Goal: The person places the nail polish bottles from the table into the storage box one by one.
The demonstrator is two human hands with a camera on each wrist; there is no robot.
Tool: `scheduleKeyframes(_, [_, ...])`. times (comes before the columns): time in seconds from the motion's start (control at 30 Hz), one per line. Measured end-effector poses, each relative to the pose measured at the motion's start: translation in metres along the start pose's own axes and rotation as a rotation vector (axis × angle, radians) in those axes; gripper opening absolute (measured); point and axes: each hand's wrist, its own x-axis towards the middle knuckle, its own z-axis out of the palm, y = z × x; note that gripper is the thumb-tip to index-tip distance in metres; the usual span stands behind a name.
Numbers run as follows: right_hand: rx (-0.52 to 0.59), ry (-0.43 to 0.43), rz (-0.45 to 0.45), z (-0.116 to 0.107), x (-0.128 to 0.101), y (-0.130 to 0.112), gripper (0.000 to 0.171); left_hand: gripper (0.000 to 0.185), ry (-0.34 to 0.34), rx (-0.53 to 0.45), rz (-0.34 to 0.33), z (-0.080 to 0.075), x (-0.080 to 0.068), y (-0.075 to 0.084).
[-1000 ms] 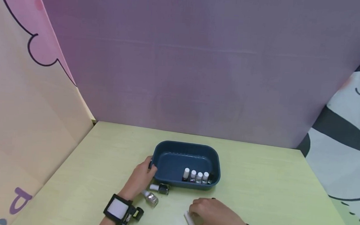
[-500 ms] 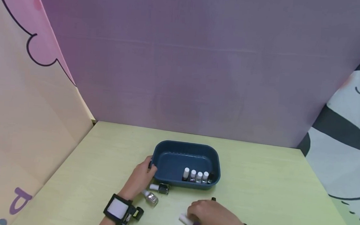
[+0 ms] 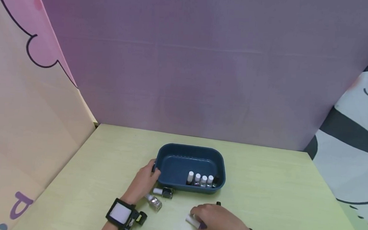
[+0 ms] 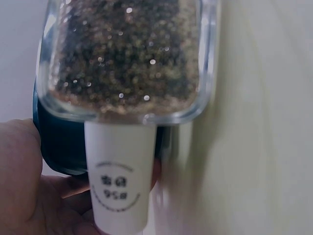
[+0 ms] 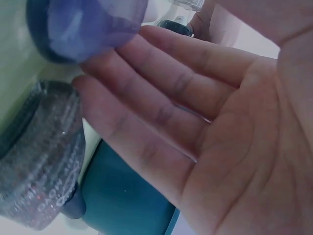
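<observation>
My left hand (image 3: pixel 144 178) grips the left rim of a dark blue tray (image 3: pixel 189 189), thumb over the edge. My right hand (image 3: pixel 220 222) pinches a purple nail polish bottle (image 3: pixel 202 226) low over the table, its white cap (image 3: pixel 192 220) pointing left. In the right wrist view the purple glass (image 5: pixel 93 24) lies at the fingertips. Beside those fingers is a glittery nail polish bottle (image 5: pixel 44 152) with a dark cap, mostly hidden by the hand in the head view. A glitter nail polish bottle (image 4: pixel 127 58) with a white cap fills much of the left wrist view.
Several nail polish bottles (image 3: pixel 197 180) stand in a row along the tray's front right side. A dark bottle (image 3: pixel 167 193) lies in front of the tray, near the glitter bottle (image 3: pixel 155 204) by my left wrist. A purple-grey backdrop (image 3: pixel 186 70) rises behind the table.
The purple bottle has turned so its white cap points more to the left, and more purple shows between my right thumb and fingers. My left hand and the tray have stayed put.
</observation>
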Motion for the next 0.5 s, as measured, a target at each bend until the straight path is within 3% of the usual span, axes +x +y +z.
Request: scheduleKeyframes(0.5, [-0.008, 0.038, -0.038, 0.003, -0.0028, 0.0022, 0.014, 0.048, -0.002, -0.002, -0.006, 0.0004, 0.0002, -0.0003])
